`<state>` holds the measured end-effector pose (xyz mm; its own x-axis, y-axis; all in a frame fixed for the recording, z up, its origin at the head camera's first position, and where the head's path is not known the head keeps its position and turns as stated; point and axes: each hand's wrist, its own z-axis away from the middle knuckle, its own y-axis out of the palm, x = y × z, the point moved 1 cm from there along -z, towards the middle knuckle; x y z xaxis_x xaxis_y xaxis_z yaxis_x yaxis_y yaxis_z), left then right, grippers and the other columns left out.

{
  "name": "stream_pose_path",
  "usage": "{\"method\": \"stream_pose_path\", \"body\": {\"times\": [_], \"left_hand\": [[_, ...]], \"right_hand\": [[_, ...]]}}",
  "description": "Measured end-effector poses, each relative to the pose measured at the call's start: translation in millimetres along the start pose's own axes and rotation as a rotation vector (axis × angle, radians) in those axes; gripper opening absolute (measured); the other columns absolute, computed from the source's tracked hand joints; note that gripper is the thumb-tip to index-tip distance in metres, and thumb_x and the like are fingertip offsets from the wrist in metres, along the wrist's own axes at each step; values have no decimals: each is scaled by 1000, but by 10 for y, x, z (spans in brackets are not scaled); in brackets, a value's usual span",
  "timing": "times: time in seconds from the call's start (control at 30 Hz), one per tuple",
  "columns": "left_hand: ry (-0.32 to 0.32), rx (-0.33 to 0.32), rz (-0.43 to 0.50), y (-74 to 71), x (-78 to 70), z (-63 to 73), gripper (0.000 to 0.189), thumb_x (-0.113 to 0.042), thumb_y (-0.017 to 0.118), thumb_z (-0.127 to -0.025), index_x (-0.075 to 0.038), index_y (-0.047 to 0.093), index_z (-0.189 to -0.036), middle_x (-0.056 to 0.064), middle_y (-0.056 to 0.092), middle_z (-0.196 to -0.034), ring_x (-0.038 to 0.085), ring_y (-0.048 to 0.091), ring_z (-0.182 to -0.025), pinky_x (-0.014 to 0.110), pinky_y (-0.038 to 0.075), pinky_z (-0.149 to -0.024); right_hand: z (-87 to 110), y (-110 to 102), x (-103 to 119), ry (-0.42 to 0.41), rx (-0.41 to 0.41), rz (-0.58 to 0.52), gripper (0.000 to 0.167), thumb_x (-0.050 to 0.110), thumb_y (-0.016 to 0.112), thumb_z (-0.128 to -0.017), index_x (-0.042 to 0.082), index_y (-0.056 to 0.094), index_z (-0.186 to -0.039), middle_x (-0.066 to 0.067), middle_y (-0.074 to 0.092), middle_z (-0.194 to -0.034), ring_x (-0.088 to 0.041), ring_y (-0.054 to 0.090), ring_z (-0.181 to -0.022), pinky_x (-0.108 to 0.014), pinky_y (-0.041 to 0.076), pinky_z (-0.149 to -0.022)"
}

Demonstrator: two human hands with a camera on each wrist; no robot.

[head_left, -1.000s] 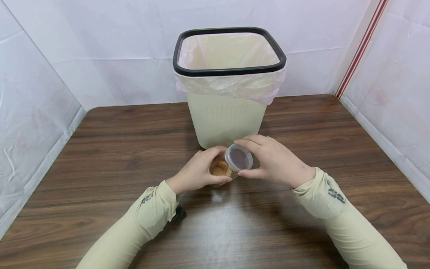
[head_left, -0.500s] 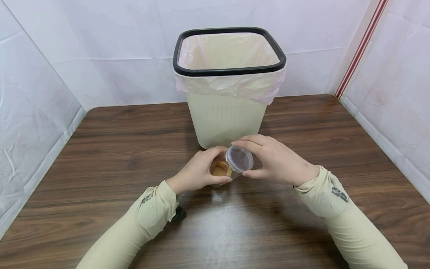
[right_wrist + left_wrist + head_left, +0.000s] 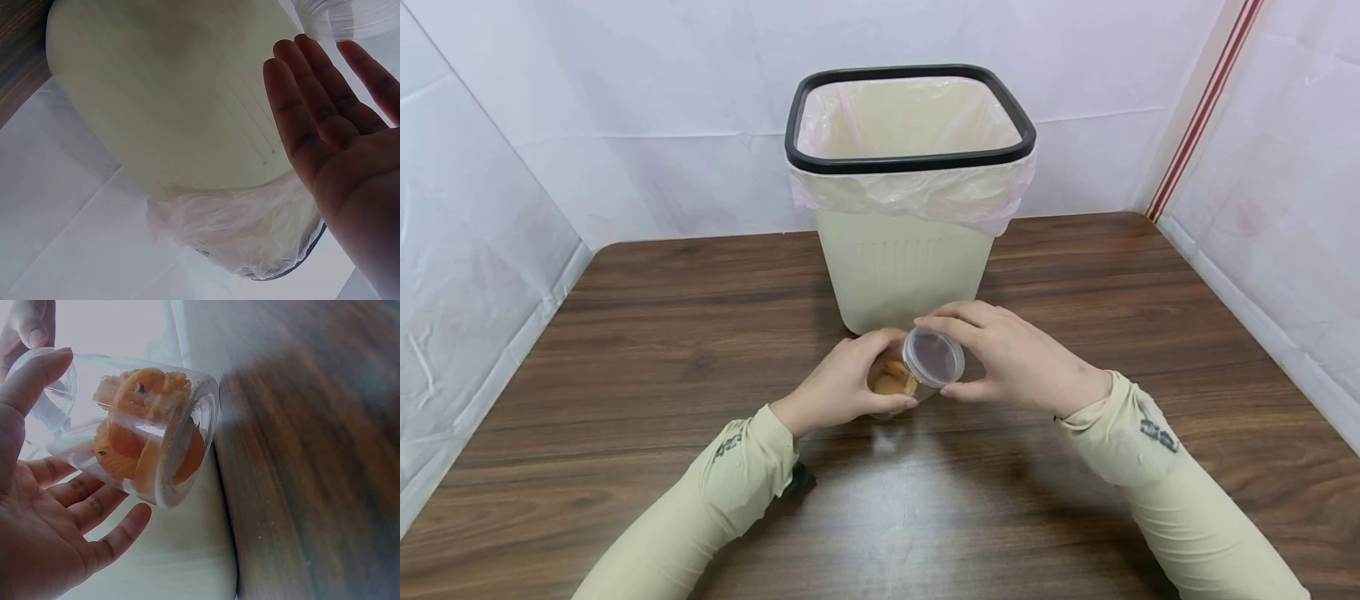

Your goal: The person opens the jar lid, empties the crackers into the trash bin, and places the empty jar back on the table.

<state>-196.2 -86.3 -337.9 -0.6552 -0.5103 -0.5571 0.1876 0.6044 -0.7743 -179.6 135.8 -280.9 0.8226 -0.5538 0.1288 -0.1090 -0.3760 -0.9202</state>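
A clear plastic jar (image 3: 150, 434) with orange, peel-like pieces (image 3: 134, 425) inside stands tilted, its lidded top leaning right in the head view. My left hand (image 3: 846, 383) grips its side between thumb and fingers. The jar's base sits right by the wooden tabletop in the left wrist view. At the top, my right hand (image 3: 1011, 358) holds the clear lid (image 3: 935, 357) by its edge, thumb below and fingers above. Fingertips (image 3: 306, 47) of that hand meet the lid's rim in the right wrist view. The lid is seated on the jar's mouth.
Just behind the jar stands a cream bin (image 3: 902, 267) with a black rim ring (image 3: 910, 164) and a pinkish plastic liner (image 3: 917, 196). White sheeting (image 3: 685, 108) encloses the brown wooden table (image 3: 700, 317). A small black object (image 3: 800, 481) shows beside the left sleeve.
My right hand's thumb has slid slightly right along the lid's lower edge, and its index finger slightly left along the top. The left hand and jar stay almost still.
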Motion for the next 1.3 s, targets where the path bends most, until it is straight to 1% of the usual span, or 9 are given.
{"method": "stream_pose_path", "body": {"times": [0.07,0.13,0.27,0.33,0.43,0.53,0.63,0.83,1.3], "left_hand": [[5,-5,-4,1,1,0,61,-30,82,-74,-9,56,-125,0,67,-113,10,64,-99,30,51,-88],[10,-11,-7,1,0,-1,62,-30,83,-74,-9,56,-125,0,67,-112,10,64,-99,30,51,-88],[9,-15,-11,0,-6,-2,62,-31,83,-73,-10,56,-125,-1,67,-112,10,64,-99,30,50,-89],[8,-16,-12,0,-7,-2,61,-31,83,-73,-11,57,-124,-2,68,-111,9,64,-98,30,50,-89],[6,-17,-13,6,1,0,60,-31,83,-73,-11,57,-124,-3,68,-110,9,64,-98,30,50,-89],[3,-19,-13,8,2,3,60,-30,83,-73,-11,57,-124,-3,68,-110,9,64,-98,30,50,-89],[-3,-20,-15,4,-2,5,60,-30,83,-73,-11,58,-124,-3,68,-110,9,64,-98,30,50,-89],[-5,-26,-21,3,-5,2,61,-31,83,-73,-11,57,-124,-2,68,-110,10,64,-98,30,50,-89],[0,-24,-13,2,1,-1,61,-31,84,-72,-10,57,-122,-2,69,-111,10,65,-98,30,51,-88]], "right_hand": [[1,-4,6,16,-2,13,70,30,83,-72,4,55,-131,-10,61,-122,-24,60,-109,-41,49,-93],[-2,-14,16,53,5,24,71,36,81,-74,4,55,-132,-10,62,-120,-24,61,-108,-42,49,-93],[-6,-49,45,192,35,50,75,51,74,-77,3,56,-130,-10,63,-121,-26,61,-110,-43,48,-95],[-6,-56,57,259,48,54,73,56,72,-77,4,59,-127,-9,65,-119,-26,62,-108,-43,49,-93],[-6,-42,62,322,54,58,67,59,71,-76,8,64,-119,-5,68,-110,-22,65,-98,-40,52,-84],[-3,-11,65,351,56,64,61,61,71,-74,11,68,-110,-1,68,-100,-18,65,-86,-37,52,-73],[0,13,70,371,61,72,60,63,71,-73,12,68,-106,1,67,-95,-16,64,-81,-36,51,-69],[-9,23,79,371,57,78,58,61,72,-72,12,68,-104,2,66,-94,-15,62,-79,-35,51,-68],[5,24,64,277,54,59,59,51,76,-75,7,65,-113,-4,67,-103,-21,65,-87,-39,53,-77]]}}
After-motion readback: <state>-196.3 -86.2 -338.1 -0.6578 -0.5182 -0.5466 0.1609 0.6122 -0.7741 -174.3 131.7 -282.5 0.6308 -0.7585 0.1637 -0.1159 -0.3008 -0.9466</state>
